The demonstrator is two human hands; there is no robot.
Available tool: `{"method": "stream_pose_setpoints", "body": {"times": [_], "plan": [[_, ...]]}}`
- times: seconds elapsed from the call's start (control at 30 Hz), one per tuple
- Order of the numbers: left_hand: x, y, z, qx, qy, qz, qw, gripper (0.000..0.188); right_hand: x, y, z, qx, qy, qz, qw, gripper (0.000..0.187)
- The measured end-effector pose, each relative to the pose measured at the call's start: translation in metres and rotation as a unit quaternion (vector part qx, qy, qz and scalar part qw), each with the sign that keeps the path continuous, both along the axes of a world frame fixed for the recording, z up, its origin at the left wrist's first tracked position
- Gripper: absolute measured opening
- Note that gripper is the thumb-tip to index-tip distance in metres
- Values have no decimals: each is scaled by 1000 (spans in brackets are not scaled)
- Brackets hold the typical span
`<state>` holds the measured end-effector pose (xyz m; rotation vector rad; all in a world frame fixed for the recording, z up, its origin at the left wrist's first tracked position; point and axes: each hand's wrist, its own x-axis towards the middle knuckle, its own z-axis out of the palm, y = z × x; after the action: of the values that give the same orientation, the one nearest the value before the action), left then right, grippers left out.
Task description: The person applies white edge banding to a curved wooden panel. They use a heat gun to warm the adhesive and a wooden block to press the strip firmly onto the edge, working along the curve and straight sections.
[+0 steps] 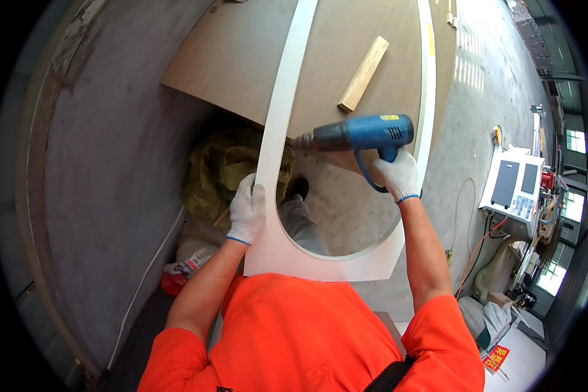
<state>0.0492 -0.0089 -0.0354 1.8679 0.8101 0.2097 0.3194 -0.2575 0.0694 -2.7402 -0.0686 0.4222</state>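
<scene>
A long white U-shaped panel (326, 267) with a rounded cutout lies in front of me, its bottom end against my waist. My left hand (246, 210), in a white knit glove, grips the panel's left side strip. Gloved the same way, my right hand (399, 175) is closed round the handle of a blue heat gun (380, 132). The heat gun is held sideways over the cutout, its dark nozzle pointing left at the inner edge of the left strip. Whether the nozzle touches the strip I cannot tell.
A brown board (232, 49) lies under the panel's far part, with a short wooden block (364, 74) on it. Below the board's near edge sits a crumpled olive-green sack (209, 173). A white machine (515, 186) with cables stands at the right. A grey wall (117, 150) rises at left.
</scene>
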Motion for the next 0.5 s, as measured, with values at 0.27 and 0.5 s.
{"method": "stream_pose_setpoints", "body": {"times": [0.27, 0.5], "plan": [[0, 1, 2, -3, -12, -5, 1000, 45, -5, 5, 1, -17, 19, 7, 1000, 46], [0, 0, -6, 34, -23, -16, 999, 54, -3, -4, 6, -15, 12, 41, 999, 45]]}}
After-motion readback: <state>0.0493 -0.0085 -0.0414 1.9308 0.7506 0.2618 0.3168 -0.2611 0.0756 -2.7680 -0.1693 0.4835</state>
